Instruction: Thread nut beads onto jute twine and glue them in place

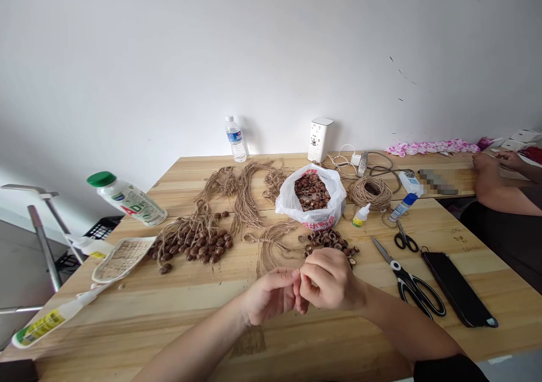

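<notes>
My left hand (271, 297) and my right hand (328, 283) meet above the front of the wooden table (169, 308). Both have fingers curled and pinched together at the fingertips on something small that I cannot make out. Just beyond them lie loose jute cords (271, 241) and a small heap of brown bead rings (330, 240). A white plastic bag (311, 198) full of the same beads stands behind. A pile of cords strung with dark brown beads (195, 241) lies to the left.
Large scissors (409, 280), small scissors (404, 238) and a black phone (457, 289) lie right. Glue bottles (361, 215), a twine coil (372, 193), a water bottle (235, 139) and a white device (319, 139) stand behind. Another person's arm (503, 184) rests far right.
</notes>
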Action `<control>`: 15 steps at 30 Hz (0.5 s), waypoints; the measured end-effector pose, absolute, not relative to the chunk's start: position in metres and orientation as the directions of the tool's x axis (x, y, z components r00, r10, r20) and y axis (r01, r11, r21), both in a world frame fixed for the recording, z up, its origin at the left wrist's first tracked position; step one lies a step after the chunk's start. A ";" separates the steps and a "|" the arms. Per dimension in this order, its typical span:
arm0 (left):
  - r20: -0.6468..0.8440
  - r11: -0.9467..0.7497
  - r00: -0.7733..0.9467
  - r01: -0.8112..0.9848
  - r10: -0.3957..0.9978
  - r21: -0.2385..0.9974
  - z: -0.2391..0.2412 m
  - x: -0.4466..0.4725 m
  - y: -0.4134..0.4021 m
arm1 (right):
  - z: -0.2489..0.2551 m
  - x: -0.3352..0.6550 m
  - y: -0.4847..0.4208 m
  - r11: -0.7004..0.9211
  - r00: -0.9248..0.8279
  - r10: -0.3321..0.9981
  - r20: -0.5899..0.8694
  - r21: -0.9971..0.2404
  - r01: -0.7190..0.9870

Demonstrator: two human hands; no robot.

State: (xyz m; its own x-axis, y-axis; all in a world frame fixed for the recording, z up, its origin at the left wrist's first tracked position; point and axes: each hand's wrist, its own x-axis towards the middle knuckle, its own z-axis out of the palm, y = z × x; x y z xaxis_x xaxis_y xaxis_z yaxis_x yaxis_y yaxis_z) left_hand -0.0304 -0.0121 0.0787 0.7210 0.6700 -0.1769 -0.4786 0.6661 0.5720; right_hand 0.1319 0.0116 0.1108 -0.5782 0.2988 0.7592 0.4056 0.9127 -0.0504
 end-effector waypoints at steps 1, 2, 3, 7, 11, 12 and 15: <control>-0.180 0.666 0.717 -0.482 0.673 0.569 0.079 -0.030 -0.012 | 0.111 0.132 0.012 0.913 -0.574 0.307 0.759 -0.063 0.404; -0.184 0.666 0.714 -0.484 0.676 0.568 0.080 -0.030 -0.012 | 0.111 0.131 0.012 0.913 -0.573 0.314 0.757 -0.075 0.401; -0.186 0.665 0.712 -0.485 0.677 0.568 0.081 -0.030 -0.013 | 0.112 0.131 0.012 0.913 -0.576 0.321 0.752 -0.084 0.399; -0.176 0.660 0.717 -0.479 0.675 0.579 0.082 -0.030 -0.013 | 0.113 0.131 0.013 0.913 -0.588 0.332 0.738 -0.096 0.396; -0.156 0.644 0.715 -0.485 0.682 0.592 0.083 -0.031 -0.012 | 0.114 0.134 0.015 0.903 -0.553 0.344 0.759 -0.106 0.417; -0.152 0.643 0.717 -0.484 0.680 0.594 0.082 -0.031 -0.012 | 0.115 0.134 0.016 0.900 -0.544 0.354 0.760 -0.119 0.419; -0.150 0.645 0.719 -0.487 0.679 0.589 0.082 -0.031 -0.012 | 0.118 0.136 0.016 0.898 -0.553 0.389 0.736 -0.171 0.405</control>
